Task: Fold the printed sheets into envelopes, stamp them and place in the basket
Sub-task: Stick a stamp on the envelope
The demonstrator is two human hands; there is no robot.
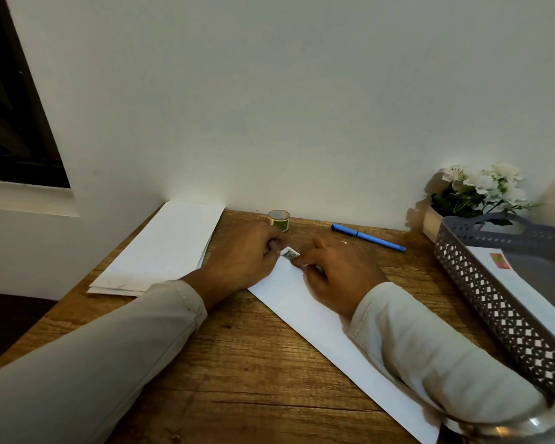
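Observation:
A long white envelope (314, 318) lies diagonally on the wooden table (237, 363). At its far corner sits a small stamp (290, 253). My left hand (244, 257) has curled fingers touching the stamp's left edge. From the right, the fingers of my right hand (334, 267) pinch or press the stamp's other edge while the hand rests on the envelope. A small green stamp roll (279, 220) stands just behind my left hand. The grey perforated basket (481, 293) at the right holds a stamped envelope (532, 299).
A stack of white sheets (164, 248) lies at the left against the wall. A blue pen (367, 236) lies behind my right hand. White flowers in a pot (478, 193) stand in the back right corner. A metal object (510, 427) shows at the bottom right.

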